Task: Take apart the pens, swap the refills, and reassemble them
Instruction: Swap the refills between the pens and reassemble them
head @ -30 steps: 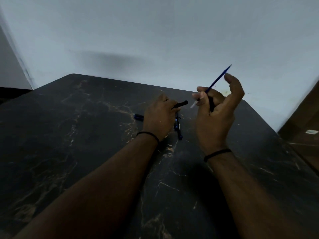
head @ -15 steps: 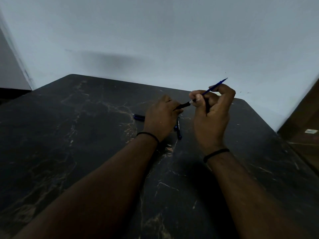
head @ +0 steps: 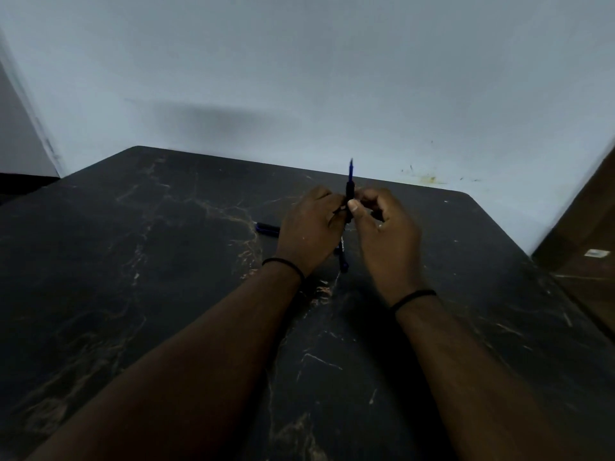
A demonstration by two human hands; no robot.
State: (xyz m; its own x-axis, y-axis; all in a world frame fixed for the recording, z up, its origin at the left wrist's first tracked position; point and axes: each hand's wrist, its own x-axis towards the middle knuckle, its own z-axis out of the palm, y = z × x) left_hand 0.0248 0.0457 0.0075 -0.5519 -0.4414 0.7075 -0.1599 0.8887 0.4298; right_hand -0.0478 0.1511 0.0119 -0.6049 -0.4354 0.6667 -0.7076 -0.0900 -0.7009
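While both hands (head: 349, 211) pinch a barrel (head: 349, 194) with blue refill (head: 351, 168) protruding toward twelve o'clock, reassembly looks half-finished; parts (head: 268, 228) wait on the desk (head: 133, 261).

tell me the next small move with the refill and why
Probably push the blue refill further down into the black barrel: both hands, left and right, hold it upright, and part of the refill sticks out above the barrel.

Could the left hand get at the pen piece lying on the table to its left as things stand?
Probably not yet: the way to the pen piece is free, but the left hand is busy gripping the pen barrel.
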